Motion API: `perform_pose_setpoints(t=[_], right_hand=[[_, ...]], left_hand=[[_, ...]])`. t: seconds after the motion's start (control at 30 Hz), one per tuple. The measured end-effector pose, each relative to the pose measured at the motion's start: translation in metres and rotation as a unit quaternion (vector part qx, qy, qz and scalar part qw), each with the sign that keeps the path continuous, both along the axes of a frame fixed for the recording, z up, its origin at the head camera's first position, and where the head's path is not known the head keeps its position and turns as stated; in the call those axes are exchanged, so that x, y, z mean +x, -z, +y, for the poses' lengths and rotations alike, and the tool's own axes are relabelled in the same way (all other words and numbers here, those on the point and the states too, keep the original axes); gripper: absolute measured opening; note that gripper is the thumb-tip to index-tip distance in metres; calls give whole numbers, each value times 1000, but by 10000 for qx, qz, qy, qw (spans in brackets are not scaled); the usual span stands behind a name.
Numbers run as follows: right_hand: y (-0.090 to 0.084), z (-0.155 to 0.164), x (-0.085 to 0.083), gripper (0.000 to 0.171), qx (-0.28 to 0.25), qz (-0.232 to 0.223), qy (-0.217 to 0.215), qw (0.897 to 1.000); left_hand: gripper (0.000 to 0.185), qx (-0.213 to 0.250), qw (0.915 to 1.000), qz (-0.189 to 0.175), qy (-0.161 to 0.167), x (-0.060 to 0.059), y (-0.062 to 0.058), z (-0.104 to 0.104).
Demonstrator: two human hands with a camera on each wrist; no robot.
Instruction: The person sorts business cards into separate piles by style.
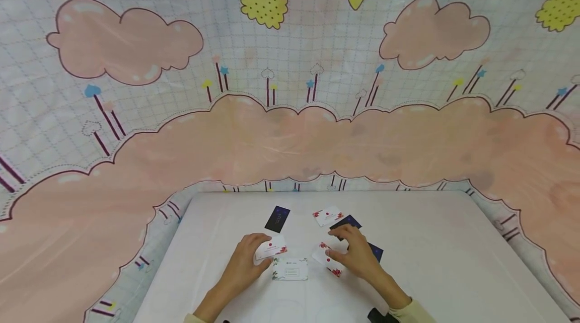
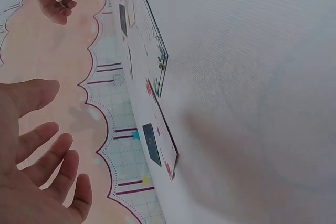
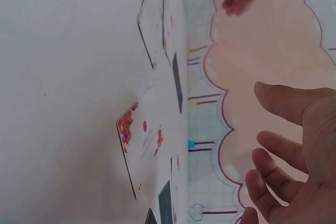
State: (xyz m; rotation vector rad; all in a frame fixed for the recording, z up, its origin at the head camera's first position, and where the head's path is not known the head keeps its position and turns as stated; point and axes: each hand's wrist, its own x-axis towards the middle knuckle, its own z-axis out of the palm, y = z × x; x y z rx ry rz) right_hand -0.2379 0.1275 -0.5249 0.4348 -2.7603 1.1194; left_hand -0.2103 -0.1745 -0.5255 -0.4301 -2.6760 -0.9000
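Note:
Several small cards lie on a white table (image 1: 453, 262). My left hand (image 1: 246, 260) hovers with relaxed fingers beside a white floral card (image 1: 270, 250); in the left wrist view this hand (image 2: 42, 171) is spread and holds nothing, and the card (image 2: 164, 148) lies flat. My right hand (image 1: 355, 255) hangs over another white floral card (image 1: 327, 258). In the right wrist view its fingers (image 3: 294, 166) are loosely open, apart from that card (image 3: 143, 140). Between the hands lies a white card with green leaves (image 1: 290, 268).
Farther back lie a dark card (image 1: 277, 219), a third floral card (image 1: 327, 216) and a dark card (image 1: 345, 222). A dark blue card (image 1: 376, 251) shows from under my right hand. A cloud-patterned pink cloth (image 1: 290, 132) hangs behind the table.

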Motion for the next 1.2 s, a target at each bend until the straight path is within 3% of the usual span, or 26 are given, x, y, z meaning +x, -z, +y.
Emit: perform_pose_setpoints(t=[0.27, 0.57, 0.77, 1.03, 1.2], right_hand=[[1, 7, 11, 39, -42, 50, 572, 9983], [11, 10, 19, 39, 109, 219, 1026, 9944], [23, 11, 24, 48, 331, 123, 1228, 9918], [31, 13, 26, 50, 550, -130, 1325, 9896], [36, 12, 25, 53, 746, -414, 1382, 9867]], left_hand=[[50, -146, 9959, -327, 835, -16, -6, 15], [52, -743, 9763, -1016, 1762, -46, -6, 42], [56, -878, 9650, -1554, 1923, -65, 4, 60], [56, -1051, 9542, -1695, 2230, -81, 8, 77], [55, -1157, 9462, -1977, 2286, -88, 9, 84]])
